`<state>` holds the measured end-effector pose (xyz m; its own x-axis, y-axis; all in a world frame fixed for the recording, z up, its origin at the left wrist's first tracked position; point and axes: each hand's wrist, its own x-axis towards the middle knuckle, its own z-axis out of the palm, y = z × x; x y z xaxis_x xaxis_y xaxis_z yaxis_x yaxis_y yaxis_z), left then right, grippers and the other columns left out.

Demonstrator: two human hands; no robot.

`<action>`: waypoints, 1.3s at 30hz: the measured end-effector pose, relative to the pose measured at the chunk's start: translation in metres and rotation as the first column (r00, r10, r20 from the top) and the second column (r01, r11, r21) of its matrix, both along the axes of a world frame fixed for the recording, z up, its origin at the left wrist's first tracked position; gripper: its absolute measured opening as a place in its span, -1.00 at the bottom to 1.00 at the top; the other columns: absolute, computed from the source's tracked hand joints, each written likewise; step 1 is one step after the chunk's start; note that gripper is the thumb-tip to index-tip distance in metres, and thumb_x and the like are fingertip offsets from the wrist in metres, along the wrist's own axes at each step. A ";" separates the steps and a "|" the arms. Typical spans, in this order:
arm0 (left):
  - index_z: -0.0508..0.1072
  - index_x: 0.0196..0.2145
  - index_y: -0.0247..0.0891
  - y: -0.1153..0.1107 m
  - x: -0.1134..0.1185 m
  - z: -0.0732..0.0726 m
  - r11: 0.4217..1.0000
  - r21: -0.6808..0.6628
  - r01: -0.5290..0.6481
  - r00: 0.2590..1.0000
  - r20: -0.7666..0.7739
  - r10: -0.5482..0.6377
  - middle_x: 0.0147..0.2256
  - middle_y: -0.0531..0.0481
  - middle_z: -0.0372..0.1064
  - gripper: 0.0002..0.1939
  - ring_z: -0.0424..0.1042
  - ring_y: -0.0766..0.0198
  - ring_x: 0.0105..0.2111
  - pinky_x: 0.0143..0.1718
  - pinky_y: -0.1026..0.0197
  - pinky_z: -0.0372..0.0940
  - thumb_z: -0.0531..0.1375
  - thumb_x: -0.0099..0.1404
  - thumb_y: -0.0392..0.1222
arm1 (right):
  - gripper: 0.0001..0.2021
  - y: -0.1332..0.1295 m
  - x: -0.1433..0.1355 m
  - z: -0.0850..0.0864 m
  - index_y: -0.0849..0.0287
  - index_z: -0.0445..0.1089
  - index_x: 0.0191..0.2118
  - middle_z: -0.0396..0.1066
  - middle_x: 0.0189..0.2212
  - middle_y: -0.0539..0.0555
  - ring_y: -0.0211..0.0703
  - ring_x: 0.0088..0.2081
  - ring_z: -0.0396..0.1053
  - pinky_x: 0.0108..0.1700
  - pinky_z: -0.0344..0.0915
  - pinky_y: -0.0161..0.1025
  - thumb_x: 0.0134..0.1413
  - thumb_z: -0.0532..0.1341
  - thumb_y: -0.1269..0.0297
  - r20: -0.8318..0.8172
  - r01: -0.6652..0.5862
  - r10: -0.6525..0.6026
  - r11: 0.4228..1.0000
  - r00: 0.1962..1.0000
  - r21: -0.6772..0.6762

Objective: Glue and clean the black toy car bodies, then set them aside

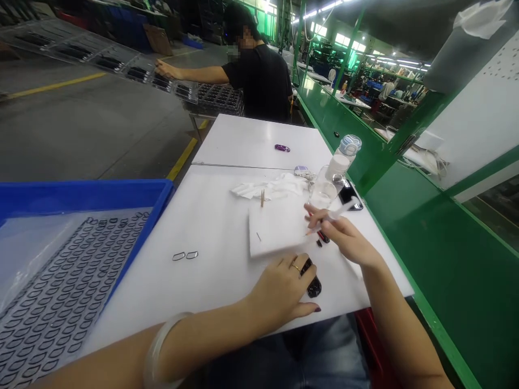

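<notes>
Hands at work over a white table (219, 216), seen from the head camera. Right hand (347, 240): fingers bent and drawn in, pinching a whitish syringe (344, 208) between thumb and fingers; its orange-tinted tip slants down toward the near right corner of a white foam block (278, 227). Left hand (284, 289): palm down, fingers close together and slightly bent over a glossy black part (314, 287), thumb extended on the near side; whether the part is gripped or only pressed, one cannot tell. The black part lies on the table just in front of the block, partly covered by the fingers. The left hand bears 1 ring, the left wrist 1 pale bangle (156, 351).

Surface: 2 thin wooden sticks (262, 200) stand at the far edge of the block, with crumpled tissue (270, 187) behind them. A clear container (323, 190), a phone (357, 203) and a blue-lidded bottle (350, 146) lie or stand to the right; a purple object (282, 147) lies farther back. On the left are 2 dark-edged loops (185, 255), near a blue bin (160, 208) lined with rows of similar loops.

Room: beyond the table, a co-worker in a black shirt (263, 81) holds a long clear tray (97, 56) of dark parts. Green framework (409, 227) borders the right side.
</notes>
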<state>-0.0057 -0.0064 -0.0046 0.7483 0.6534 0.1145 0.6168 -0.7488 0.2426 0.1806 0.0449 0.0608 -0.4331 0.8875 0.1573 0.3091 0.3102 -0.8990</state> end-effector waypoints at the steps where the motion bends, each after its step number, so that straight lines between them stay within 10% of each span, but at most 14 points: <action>1: 0.41 0.02 -0.32 -0.001 0.001 0.000 1.000 -0.007 -0.008 1.000 -0.001 0.008 0.04 -0.25 0.34 -0.34 0.39 -0.09 -0.07 -0.13 -0.04 0.41 0.39 0.19 0.24 | -0.74 -0.009 0.006 0.003 0.02 0.47 -0.21 0.47 -0.13 0.09 0.02 0.09 0.39 0.11 0.33 0.02 0.32 0.16 -0.01 -0.089 0.039 -0.037 0.999 0.995 0.022; 5: 0.41 -0.01 -0.34 -0.003 0.007 -0.004 0.998 0.036 -0.049 0.999 0.012 0.048 0.01 -0.28 0.35 -0.40 0.40 -0.07 -0.10 -0.15 0.00 0.40 0.38 0.23 0.19 | -0.75 -0.041 0.019 -0.011 0.02 0.38 -0.34 0.27 -0.46 0.00 -0.13 -0.38 0.29 -0.26 0.32 -0.13 0.16 0.30 -0.02 -0.438 0.297 -0.213 0.946 0.873 0.132; 11: 0.41 -0.04 -0.43 -0.001 0.012 -0.006 0.997 0.057 -0.052 0.998 0.032 0.050 -0.13 -0.27 0.39 -0.42 0.40 -0.04 -0.16 -0.11 0.03 0.39 0.39 0.22 0.10 | -0.43 -0.049 0.012 -0.060 0.11 0.01 -0.63 -0.11 -0.63 -0.09 -0.27 -0.54 -0.09 -0.47 0.00 -0.24 0.15 0.26 -0.11 -0.266 0.386 -0.410 0.912 0.872 -0.139; 25: 0.50 -0.23 -0.40 0.002 0.000 -0.006 0.973 -0.220 -0.061 0.941 0.312 0.130 -0.28 -0.14 0.49 -0.52 0.44 0.00 -0.24 -0.19 0.03 0.43 0.45 0.05 0.03 | -0.44 -0.049 0.006 -0.054 0.12 0.14 -0.69 0.01 -0.70 -0.08 -0.28 -0.57 0.00 -0.42 0.07 -0.21 0.14 0.30 -0.07 -0.186 0.457 -0.471 0.882 0.862 -0.115; 33: 0.49 -0.30 -0.34 0.003 -0.003 -0.010 0.982 -0.183 -0.050 0.884 0.450 0.129 -0.33 -0.11 0.51 -0.59 0.48 0.05 -0.34 -0.31 0.08 0.44 0.44 0.03 0.02 | -0.30 -0.067 -0.011 -0.028 0.11 0.00 -0.62 -0.18 -0.70 -0.11 -0.27 -0.61 -0.15 -0.49 -0.02 -0.18 0.05 0.02 -0.50 -0.805 -0.165 -0.031 0.973 0.593 -0.159; 39: 0.48 -0.38 -0.34 0.002 -0.003 -0.008 0.987 -0.153 -0.044 0.873 0.475 0.112 -0.33 -0.14 0.52 -0.63 0.51 0.02 -0.34 -0.33 0.07 0.45 0.44 0.02 0.00 | -0.31 -0.066 -0.013 -0.043 0.13 -0.02 -0.63 -0.24 -0.73 -0.11 -0.29 -0.62 -0.23 -0.51 -0.12 -0.18 0.06 0.01 -0.46 -0.863 -0.269 -0.023 0.946 0.504 -0.182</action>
